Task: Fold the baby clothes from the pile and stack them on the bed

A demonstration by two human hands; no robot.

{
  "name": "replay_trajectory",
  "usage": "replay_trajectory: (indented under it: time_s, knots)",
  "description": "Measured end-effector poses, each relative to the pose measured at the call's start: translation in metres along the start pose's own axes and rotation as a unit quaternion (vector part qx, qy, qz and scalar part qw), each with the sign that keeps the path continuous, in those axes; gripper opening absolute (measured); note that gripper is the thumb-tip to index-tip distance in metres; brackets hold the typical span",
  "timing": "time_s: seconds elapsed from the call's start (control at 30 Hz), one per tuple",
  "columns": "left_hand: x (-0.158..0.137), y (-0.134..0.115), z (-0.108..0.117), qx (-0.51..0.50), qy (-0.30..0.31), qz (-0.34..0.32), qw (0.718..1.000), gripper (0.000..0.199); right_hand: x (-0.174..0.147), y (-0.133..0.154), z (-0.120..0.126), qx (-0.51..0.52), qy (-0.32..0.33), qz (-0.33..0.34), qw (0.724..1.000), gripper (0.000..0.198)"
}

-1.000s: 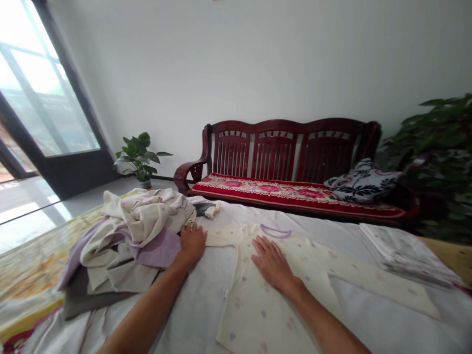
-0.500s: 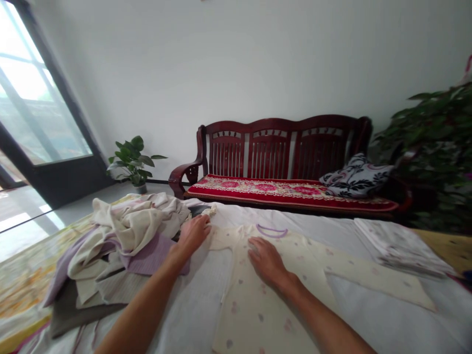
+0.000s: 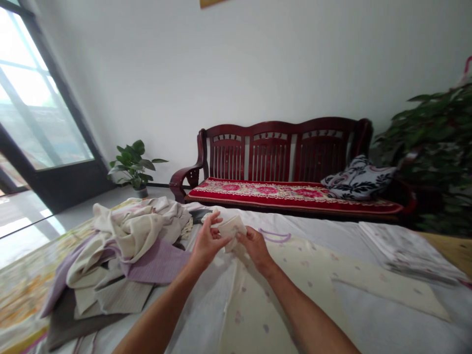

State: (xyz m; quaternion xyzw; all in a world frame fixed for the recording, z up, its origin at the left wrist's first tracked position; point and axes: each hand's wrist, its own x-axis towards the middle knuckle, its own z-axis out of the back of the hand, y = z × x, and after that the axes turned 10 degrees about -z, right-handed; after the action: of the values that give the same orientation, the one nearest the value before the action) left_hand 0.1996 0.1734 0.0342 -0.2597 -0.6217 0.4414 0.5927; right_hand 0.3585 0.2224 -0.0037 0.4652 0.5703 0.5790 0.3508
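Observation:
A cream long-sleeved shirt (image 3: pixel 283 285) with small printed motifs and a lilac neckband lies spread on the white sheet. Its left-side sleeve (image 3: pixel 233 227) is raised and bunched between my hands. My right hand (image 3: pixel 256 250) pinches this sleeve from the right. At the cuff end, my left hand (image 3: pixel 206 243) has its thumb on the cloth and its upper fingers lifted apart. The other sleeve (image 3: pixel 391 282) stretches flat to the right.
Left of my hands is a heap of rumpled clothes (image 3: pixel 125 246), cream, lilac and grey. A folded stack of cloth (image 3: pixel 409 250) lies at the right. Beyond the sheet stand a dark red wooden bench (image 3: pixel 267 150) and a potted plant (image 3: pixel 134 160).
Both hands were resting on the flat shirt. They have come together at its left-side sleeve and lifted it, the right hand moving left. The view has tilted slightly.

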Motion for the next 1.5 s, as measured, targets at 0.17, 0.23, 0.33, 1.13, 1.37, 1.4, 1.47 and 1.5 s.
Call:
replay_trajectory:
  time_s: [0.17, 0.23, 0.33, 1.13, 1.37, 1.4, 1.47, 1.5]
  knots:
    - [-0.010, 0.017, -0.006, -0.046, 0.009, 0.048, 0.998, 0.038, -0.007, -0.004, 0.002, 0.061, 0.012, -0.016, 0.998, 0.032]
    - [-0.012, 0.015, -0.009, 0.012, -0.006, 0.017, 1.000, 0.026, -0.010, 0.000, 0.001, 0.072, 0.018, -0.009, 0.997, 0.032]
    - [-0.013, 0.004, -0.011, 0.119, -0.025, -0.046, 0.992, 0.019, -0.012, 0.010, 0.000, 0.078, 0.003, 0.016, 0.997, 0.034]
    - [0.034, 0.046, 0.075, 0.520, -0.074, 0.078, 0.847, 0.026, -0.044, -0.022, 0.064, -0.575, 0.002, -0.023, 0.818, 0.054]
    - [0.019, 0.059, 0.031, 0.587, 0.029, -0.026, 0.809, 0.040, -0.056, -0.011, 0.077, -0.601, 0.077, -0.045, 0.794, 0.058]
    - [0.018, 0.059, 0.013, 0.545, 0.087, -0.043, 0.833, 0.040, -0.056, -0.008, 0.079, -0.604, 0.074, -0.046, 0.792, 0.059]
    - [0.014, 0.059, -0.024, 0.497, 0.164, -0.069, 0.849, 0.038, -0.055, -0.006, 0.086, -0.618, 0.066, -0.050, 0.782, 0.060]
    - [0.012, 0.061, -0.042, 0.479, 0.189, -0.078, 0.853, 0.039, -0.055, -0.007, 0.089, -0.626, 0.063, -0.055, 0.775, 0.061]
